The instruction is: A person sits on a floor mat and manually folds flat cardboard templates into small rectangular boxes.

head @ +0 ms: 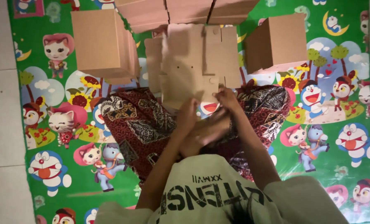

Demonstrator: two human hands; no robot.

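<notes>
While brown folded boxes (104, 43) flank it, each hand, left (188, 118) and right (225, 98), grips the flat cardboard blank (193, 62).

Place: a room in a home, I'd say, with small-scale box folding done on the floor rather than at any worktop.
Floor: I see pale tiles (0, 124) with visible grout lines along both edges of the view.
Mat: a green plastic play mat (317, 166) printed with cartoon cats and birds is spread over the tiles, a household thing.
Seating: the person sits cross-legged on the mat in a dark red patterned sarong (139, 124), which is home dress.
Stock: I count several plain brown cardboard boxes (100, 41) standing on the mat, with flat cardboard blanks (193, 62) lying between them.
</notes>
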